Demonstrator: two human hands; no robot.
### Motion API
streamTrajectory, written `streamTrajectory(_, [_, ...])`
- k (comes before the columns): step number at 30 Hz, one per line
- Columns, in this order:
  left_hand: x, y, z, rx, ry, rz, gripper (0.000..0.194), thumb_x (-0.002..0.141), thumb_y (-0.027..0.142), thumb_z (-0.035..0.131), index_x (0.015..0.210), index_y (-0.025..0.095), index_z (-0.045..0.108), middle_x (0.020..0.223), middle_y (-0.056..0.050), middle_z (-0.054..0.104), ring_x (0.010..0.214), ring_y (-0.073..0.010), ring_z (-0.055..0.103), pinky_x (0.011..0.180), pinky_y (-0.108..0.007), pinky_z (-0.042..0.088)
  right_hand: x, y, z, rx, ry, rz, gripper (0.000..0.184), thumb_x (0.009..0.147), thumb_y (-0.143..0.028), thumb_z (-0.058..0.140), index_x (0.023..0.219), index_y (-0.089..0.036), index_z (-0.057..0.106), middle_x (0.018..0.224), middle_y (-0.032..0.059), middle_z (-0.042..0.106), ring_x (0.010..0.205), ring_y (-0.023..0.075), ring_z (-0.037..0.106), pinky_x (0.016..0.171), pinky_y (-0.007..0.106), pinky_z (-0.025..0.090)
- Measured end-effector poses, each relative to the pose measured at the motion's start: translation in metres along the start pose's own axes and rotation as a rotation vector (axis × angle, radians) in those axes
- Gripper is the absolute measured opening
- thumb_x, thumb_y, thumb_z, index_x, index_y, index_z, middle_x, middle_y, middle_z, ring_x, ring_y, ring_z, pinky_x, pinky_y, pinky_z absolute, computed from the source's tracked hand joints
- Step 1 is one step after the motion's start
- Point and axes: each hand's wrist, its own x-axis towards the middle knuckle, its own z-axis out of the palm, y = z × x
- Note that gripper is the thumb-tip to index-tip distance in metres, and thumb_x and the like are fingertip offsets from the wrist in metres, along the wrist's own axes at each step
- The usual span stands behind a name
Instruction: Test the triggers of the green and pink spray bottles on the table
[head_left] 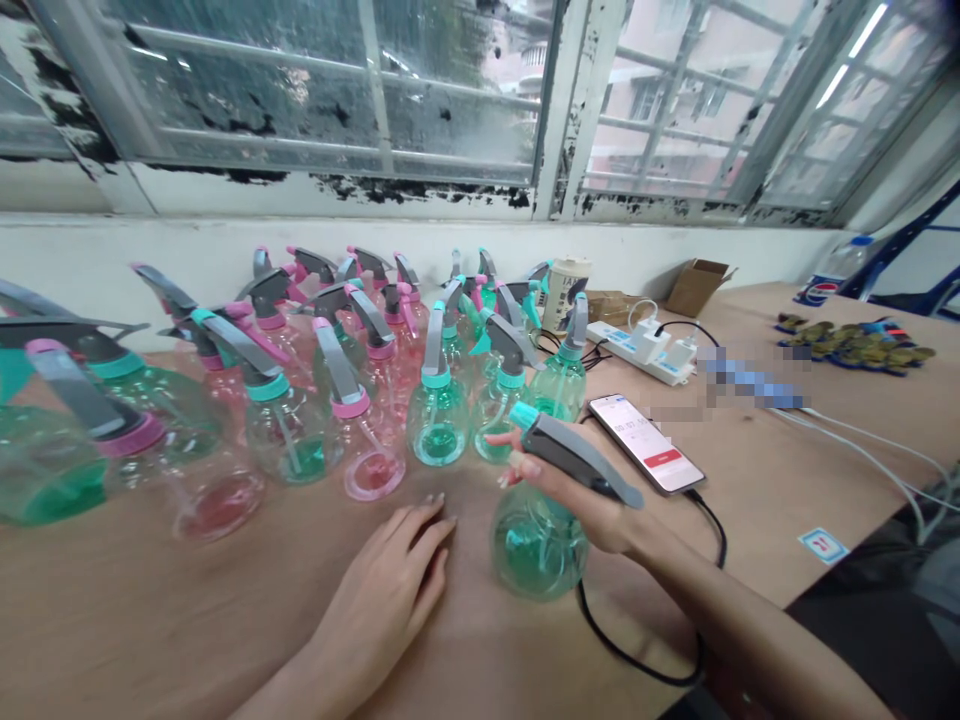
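Note:
My right hand is wrapped around the neck of a clear green spray bottle with a grey and teal spray head. The bottle stands upright at the table's front middle, its nozzle pointing left. My left hand lies on the tabletop to the left of that bottle, fingers stretched out and holding nothing. Beyond both hands several more spray bottles crowd together, among them a green one and a pink one. Part of the held bottle's neck is hidden by my right fingers.
A phone with a lit timer screen lies right of the held bottle, its black cable curving along the table. Behind it are a power strip, a paper cup, and a small carton. A Pepsi bottle stands far right.

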Motion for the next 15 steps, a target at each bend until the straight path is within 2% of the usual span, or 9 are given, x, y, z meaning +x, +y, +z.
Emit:
streamTrajectory(2, [0.0001,0.0000,0.0000,-0.002,-0.005,0.000,0.030,0.095,0.017,0.038,0.115,0.016,0.060,0.118,-0.012,0.064,0.105,-0.0256,0.063,0.086,-0.044,0.057,0.0000,-0.0006,-0.0003,0.014,-0.021,-0.016,0.027,0.088,-0.048,0.056,0.081,-0.023,0.064,0.075,0.0008,0.065,0.074,0.0178,0.064,0.071,0.031,0.053])
streamTrajectory(6, [0.0009,0.0007,-0.0017,0.010,-0.022,0.000,0.030,0.095,0.018,0.038,0.115,0.016,0.060,0.119,-0.012,0.064,0.106,-0.0258,0.062,0.087,-0.045,0.056,0.0016,0.0028,-0.0006,0.059,-0.077,-0.017,0.028,0.088,-0.047,0.058,0.104,-0.026,0.065,0.090,0.0013,0.069,0.081,0.0196,0.065,0.083,0.037,0.052])
streamTrajectory(10, [0.0009,0.0011,-0.0032,0.010,-0.029,0.003,0.030,0.095,0.018,0.038,0.115,0.015,0.061,0.119,-0.013,0.064,0.106,-0.0261,0.062,0.087,-0.044,0.056,0.0018,0.0075,0.0008,0.092,-0.058,-0.033,0.038,0.087,-0.042,0.062,0.122,-0.027,0.061,0.114,0.0040,0.068,0.105,0.0237,0.063,0.096,0.041,0.048])
streamTrajectory(13, [0.0004,0.0010,-0.0022,0.010,-0.025,0.010,0.031,0.096,0.017,0.037,0.116,0.014,0.060,0.119,-0.013,0.063,0.107,-0.0267,0.062,0.087,-0.045,0.056,0.0018,0.0085,0.0024,0.128,-0.057,-0.052,0.041,0.087,-0.039,0.062,0.126,-0.027,0.059,0.122,0.0048,0.065,0.119,0.0246,0.056,0.100,0.042,0.045])
streamTrajectory(15, [0.0000,0.0008,-0.0011,0.009,-0.025,0.010,0.031,0.096,0.017,0.038,0.117,0.014,0.059,0.119,-0.014,0.063,0.107,-0.0269,0.062,0.087,-0.046,0.056,0.0020,0.0080,0.0027,0.134,-0.060,-0.045,0.040,0.086,-0.040,0.062,0.124,-0.027,0.060,0.120,0.0048,0.066,0.118,0.0247,0.056,0.098,0.041,0.047])
